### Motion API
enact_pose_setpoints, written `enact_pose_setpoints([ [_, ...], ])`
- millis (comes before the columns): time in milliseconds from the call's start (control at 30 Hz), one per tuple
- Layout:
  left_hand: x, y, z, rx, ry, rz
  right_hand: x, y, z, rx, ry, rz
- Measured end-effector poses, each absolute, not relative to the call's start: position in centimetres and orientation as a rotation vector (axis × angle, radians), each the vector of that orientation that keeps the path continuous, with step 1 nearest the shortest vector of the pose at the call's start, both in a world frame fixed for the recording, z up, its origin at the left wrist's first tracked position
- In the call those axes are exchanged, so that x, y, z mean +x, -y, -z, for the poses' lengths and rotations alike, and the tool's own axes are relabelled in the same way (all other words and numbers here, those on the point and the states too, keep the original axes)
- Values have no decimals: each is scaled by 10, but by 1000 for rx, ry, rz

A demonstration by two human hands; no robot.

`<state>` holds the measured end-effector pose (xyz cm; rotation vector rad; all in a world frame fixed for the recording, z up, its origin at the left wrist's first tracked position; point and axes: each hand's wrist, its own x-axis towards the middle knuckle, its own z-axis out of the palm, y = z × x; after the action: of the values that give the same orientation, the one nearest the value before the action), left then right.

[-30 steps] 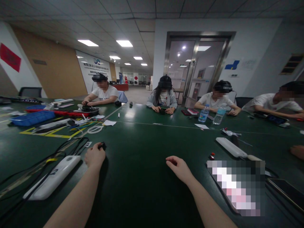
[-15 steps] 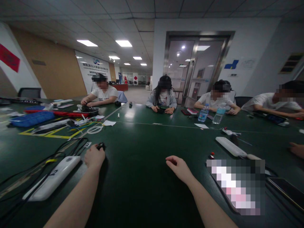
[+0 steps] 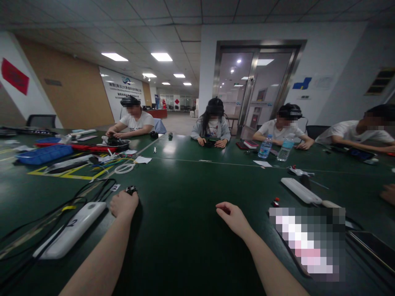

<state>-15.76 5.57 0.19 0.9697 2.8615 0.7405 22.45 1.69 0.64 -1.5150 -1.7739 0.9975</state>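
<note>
My left hand (image 3: 124,204) is closed on a small black blocky object (image 3: 131,190), whose top shows beyond the fingers. The rest of it is hidden, and I cannot tell its kind. Left of that hand lies a white power bank-like case marked 2 (image 3: 74,230), with black cables alongside. My right hand (image 3: 233,218) rests on the dark green table (image 3: 179,222), its fingers curled in and the thumb near the index finger. Nothing shows between them. To its right, a phone-like slab (image 3: 304,242) with a blurred screen lies on the table.
A white elongated case (image 3: 299,190), a dark phone (image 3: 375,248) and a small red-topped item (image 3: 275,202) lie at right. Two water bottles (image 3: 285,148) stand farther back. A blue tray (image 3: 45,155) and a coiled white cable (image 3: 124,168) are at left. Several people sit around the table.
The small black object in my left hand has turned slightly, showing more of its top. My right hand keeps its place. The whole view has shifted a little.
</note>
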Motion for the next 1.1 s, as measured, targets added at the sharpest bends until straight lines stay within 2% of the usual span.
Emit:
enact_pose_setpoints([
  [733,-156,-55,-2,954,-2846,-791,225,-18,-6,-1539,1780,-1011],
  [1100,-152,-55,-2,1195,-2790,-645,226,-18,-3,-1493,1755,-1033],
])
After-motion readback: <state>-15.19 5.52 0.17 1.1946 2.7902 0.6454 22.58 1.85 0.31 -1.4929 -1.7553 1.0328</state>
